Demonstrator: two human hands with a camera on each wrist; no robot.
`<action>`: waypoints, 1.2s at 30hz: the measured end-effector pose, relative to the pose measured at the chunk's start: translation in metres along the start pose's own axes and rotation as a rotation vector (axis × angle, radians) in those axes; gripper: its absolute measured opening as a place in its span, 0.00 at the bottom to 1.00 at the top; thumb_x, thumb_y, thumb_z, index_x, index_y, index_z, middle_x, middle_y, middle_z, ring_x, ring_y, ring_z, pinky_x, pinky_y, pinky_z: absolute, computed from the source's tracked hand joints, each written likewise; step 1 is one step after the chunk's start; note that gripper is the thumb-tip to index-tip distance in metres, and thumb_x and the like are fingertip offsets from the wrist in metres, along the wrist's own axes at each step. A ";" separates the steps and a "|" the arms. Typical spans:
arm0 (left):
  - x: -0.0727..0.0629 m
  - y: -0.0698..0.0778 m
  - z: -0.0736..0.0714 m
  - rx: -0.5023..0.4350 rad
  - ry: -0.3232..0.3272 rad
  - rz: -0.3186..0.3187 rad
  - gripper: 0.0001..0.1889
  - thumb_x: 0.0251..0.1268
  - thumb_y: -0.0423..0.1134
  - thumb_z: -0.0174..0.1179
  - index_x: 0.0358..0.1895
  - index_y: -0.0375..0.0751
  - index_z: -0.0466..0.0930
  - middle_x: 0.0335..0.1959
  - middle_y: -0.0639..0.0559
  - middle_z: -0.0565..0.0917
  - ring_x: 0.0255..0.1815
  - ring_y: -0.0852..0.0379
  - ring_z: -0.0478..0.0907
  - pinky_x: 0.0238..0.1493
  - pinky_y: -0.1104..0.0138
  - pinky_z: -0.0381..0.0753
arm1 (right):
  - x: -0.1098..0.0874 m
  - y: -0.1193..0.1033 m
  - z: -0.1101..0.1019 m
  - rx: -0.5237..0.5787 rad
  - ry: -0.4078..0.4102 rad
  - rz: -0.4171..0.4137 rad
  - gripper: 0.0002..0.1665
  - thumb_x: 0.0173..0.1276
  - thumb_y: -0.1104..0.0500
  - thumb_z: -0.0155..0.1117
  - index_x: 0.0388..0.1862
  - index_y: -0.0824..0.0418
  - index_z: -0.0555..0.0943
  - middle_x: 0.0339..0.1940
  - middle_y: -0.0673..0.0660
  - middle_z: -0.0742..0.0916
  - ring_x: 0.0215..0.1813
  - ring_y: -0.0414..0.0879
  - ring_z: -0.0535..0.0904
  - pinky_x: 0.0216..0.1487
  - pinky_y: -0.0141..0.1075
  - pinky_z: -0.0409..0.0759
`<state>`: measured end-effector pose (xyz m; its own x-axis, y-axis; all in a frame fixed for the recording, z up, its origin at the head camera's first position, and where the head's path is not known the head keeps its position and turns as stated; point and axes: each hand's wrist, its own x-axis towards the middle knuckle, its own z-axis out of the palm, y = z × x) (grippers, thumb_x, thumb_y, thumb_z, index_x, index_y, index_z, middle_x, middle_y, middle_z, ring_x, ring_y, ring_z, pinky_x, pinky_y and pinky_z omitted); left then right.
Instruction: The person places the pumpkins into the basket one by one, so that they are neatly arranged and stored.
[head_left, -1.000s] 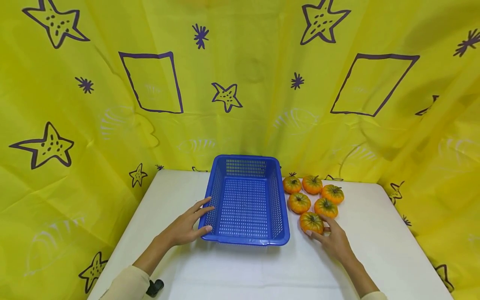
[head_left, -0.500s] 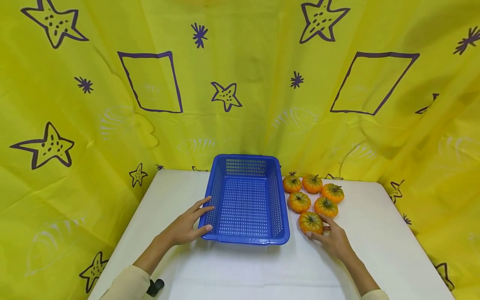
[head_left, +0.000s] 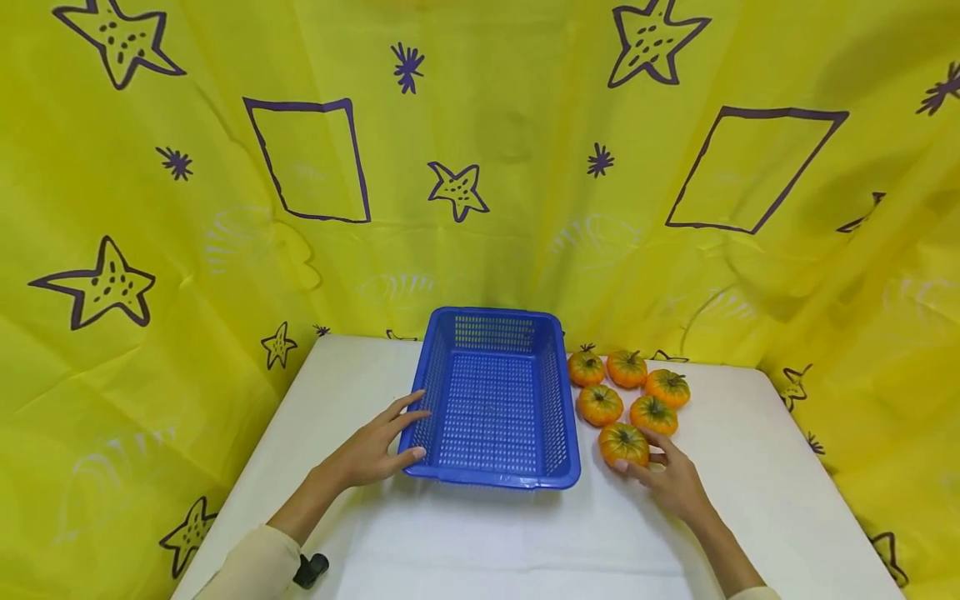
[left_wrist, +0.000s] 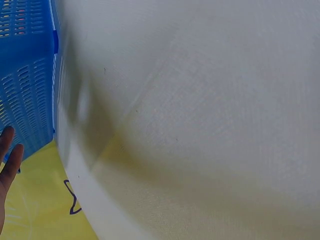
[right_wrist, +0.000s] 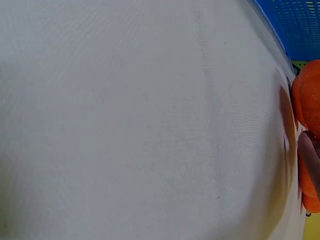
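A blue plastic basket (head_left: 491,417) with slotted walls stands on the white table; nothing lies inside it. My left hand (head_left: 371,450) rests at its left rim, fingers fairly straight and spread over the edge. In the left wrist view, fingertips (left_wrist: 14,159) show against the basket wall. To the basket's right sit several small orange pumpkins with greenish tops. My right hand (head_left: 675,479) holds the nearest pumpkin (head_left: 622,444), thumb at its front and fingers at its right side. That pumpkin (right_wrist: 309,97) is cut off by the edge of the right wrist view.
The other pumpkins, among them one (head_left: 600,405) beside the basket and one (head_left: 653,414) behind my right hand, stand close together. A yellow patterned curtain (head_left: 510,250) surrounds the table (head_left: 480,542) at the back and sides. A small black object (head_left: 311,571) shows beside my left sleeve.
Both hands, the basket and the pumpkins stay in practically the same places; the head view has shifted slightly.
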<state>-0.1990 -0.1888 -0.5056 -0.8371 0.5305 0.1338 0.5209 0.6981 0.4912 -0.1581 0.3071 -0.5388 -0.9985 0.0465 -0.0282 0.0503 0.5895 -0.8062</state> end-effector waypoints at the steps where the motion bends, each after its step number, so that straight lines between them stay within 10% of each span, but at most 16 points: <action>1: -0.001 0.000 0.000 -0.005 -0.002 -0.004 0.31 0.69 0.59 0.58 0.71 0.49 0.71 0.82 0.53 0.55 0.78 0.38 0.62 0.65 0.40 0.75 | -0.001 -0.001 -0.001 0.008 -0.004 -0.006 0.45 0.62 0.55 0.75 0.73 0.68 0.66 0.67 0.75 0.73 0.58 0.68 0.80 0.37 0.30 0.83; 14: 0.002 -0.001 -0.001 0.004 -0.001 0.005 0.32 0.69 0.60 0.57 0.71 0.49 0.71 0.82 0.53 0.55 0.76 0.39 0.64 0.64 0.41 0.76 | 0.004 -0.031 -0.009 0.008 0.025 -0.122 0.43 0.63 0.54 0.75 0.72 0.66 0.67 0.66 0.72 0.77 0.57 0.65 0.80 0.40 0.28 0.81; 20: 0.003 0.002 -0.002 -0.009 -0.012 -0.010 0.32 0.69 0.59 0.58 0.71 0.48 0.71 0.82 0.53 0.55 0.76 0.38 0.65 0.64 0.41 0.76 | 0.010 -0.049 -0.011 0.022 0.016 -0.161 0.43 0.65 0.53 0.73 0.74 0.64 0.67 0.66 0.71 0.78 0.59 0.67 0.79 0.52 0.43 0.85; 27: 0.003 0.003 -0.003 -0.008 -0.018 -0.017 0.32 0.69 0.59 0.58 0.71 0.49 0.71 0.82 0.53 0.55 0.76 0.38 0.65 0.63 0.40 0.76 | 0.014 -0.067 -0.009 0.145 -0.028 -0.236 0.40 0.65 0.58 0.73 0.74 0.62 0.69 0.68 0.68 0.77 0.62 0.62 0.78 0.51 0.22 0.78; 36: 0.001 0.005 -0.002 -0.006 -0.026 -0.034 0.30 0.69 0.55 0.60 0.71 0.49 0.72 0.82 0.52 0.55 0.75 0.37 0.65 0.63 0.40 0.76 | 0.023 -0.082 -0.004 0.149 -0.043 -0.257 0.41 0.63 0.57 0.75 0.73 0.62 0.69 0.68 0.67 0.76 0.59 0.63 0.78 0.49 0.27 0.84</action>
<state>-0.1981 -0.1858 -0.5012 -0.8497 0.5187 0.0949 0.4913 0.7132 0.5000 -0.1856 0.2629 -0.4712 -0.9782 -0.1253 0.1658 -0.2051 0.4528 -0.8677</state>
